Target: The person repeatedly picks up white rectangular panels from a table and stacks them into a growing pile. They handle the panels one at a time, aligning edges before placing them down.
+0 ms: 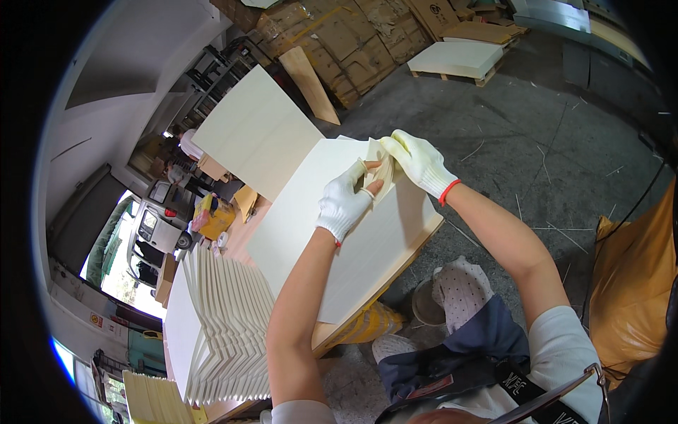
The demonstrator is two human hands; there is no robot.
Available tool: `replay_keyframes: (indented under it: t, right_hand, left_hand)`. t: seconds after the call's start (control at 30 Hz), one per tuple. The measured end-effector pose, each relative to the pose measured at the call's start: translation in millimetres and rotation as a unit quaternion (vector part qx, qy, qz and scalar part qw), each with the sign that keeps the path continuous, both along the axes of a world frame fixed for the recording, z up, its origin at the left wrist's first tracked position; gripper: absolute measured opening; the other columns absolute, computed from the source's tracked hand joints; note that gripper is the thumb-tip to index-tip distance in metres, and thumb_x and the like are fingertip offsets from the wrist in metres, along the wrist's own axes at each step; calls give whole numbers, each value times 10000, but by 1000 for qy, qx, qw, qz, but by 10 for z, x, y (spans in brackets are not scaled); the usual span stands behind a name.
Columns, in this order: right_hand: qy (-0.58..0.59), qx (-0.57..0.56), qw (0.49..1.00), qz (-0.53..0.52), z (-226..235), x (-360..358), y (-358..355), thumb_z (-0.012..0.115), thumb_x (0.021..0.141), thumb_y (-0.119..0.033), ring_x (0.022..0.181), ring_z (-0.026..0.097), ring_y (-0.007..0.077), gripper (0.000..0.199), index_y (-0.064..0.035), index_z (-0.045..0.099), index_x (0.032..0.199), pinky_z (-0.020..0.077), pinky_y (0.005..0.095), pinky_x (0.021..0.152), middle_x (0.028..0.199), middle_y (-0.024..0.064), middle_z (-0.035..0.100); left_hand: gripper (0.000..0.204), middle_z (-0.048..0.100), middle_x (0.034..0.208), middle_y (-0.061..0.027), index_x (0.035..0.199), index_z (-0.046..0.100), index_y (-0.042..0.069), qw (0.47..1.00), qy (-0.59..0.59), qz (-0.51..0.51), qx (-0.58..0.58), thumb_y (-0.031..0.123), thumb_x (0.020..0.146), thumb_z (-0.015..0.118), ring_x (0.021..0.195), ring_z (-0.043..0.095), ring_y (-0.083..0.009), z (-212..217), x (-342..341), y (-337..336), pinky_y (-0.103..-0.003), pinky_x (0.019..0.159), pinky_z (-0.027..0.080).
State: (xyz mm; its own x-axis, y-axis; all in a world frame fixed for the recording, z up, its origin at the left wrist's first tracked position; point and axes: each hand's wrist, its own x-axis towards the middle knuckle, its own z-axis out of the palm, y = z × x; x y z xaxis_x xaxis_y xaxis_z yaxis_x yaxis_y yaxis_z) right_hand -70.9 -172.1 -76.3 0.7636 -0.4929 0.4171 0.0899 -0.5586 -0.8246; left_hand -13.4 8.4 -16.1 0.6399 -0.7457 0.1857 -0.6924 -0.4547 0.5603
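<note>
Cream-white thin sheets (381, 166), bunched and curled near the far right edge of a broad flat white stack (353, 265) on a pinkish-tan tabletop (245, 230). Pinched there by bare thumb and finger of the left hand (345, 201), in a white knit glove with red cuff trim; gripped on the upper side by the right hand (421, 164), similarly gloved, fingers closed. To the left, a pile of wavy-edged white sheets (229, 325); beyond the stack, a large off-white panel (258, 131), tilted up. Bold white lettering on a black strap (521, 385) at the lower edge; a small reddish label (431, 387) on dark blue clothing (459, 353), too blurred to read. Farther off, dark printing on a brown cardboard carton (436, 14), and a small red-marked wall sign (96, 319), too small to make out.
</note>
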Motion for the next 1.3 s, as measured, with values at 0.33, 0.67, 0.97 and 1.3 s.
replay_keyframes:
  t: [0.33, 0.67, 0.97, 1.3]
  right_hand:
    - [-1, 5, 1000, 8, 2, 1, 15, 413, 1039, -555, 917, 647, 381, 504, -81, 585, 1040, 476, 445, 793, 950, 175, 685]
    - [-12, 3, 1000, -1, -26, 8, 12, 400, 1032, -580, 891, 649, 369, 535, -78, 582, 1029, 478, 444, 790, 925, 175, 677]
    - [-16, 11, 1000, 11, -9, -5, 13, 375, 1006, -667, 844, 643, 341, 640, -69, 600, 986, 479, 418, 788, 867, 174, 655]
    - [83, -139, 986, -48, 48, -292, -243, 456, 1003, -547, 904, 675, 341, 476, -112, 639, 1066, 505, 455, 773, 923, 149, 696]
  left_hand:
    - [333, 710, 1001, -93, 1303, 670, 141, 1000, -6, 16, -3, 166, 977, 604, 921, 644, -184, -46, 80, 30, -310, 860, 501]
    - [357, 728, 942, -107, 1311, 659, 183, 1000, -16, -6, 26, 250, 961, 666, 711, 680, -154, 30, -47, 3, -297, 692, 542]
    - [343, 722, 977, -133, 1309, 661, 191, 997, -57, 2, 45, 201, 969, 624, 833, 680, -221, -10, 34, 30, -329, 810, 529]
    - [405, 697, 919, -119, 1350, 645, 216, 996, -87, -18, 27, 142, 953, 617, 821, 672, -225, -11, -59, 13, -342, 805, 531]
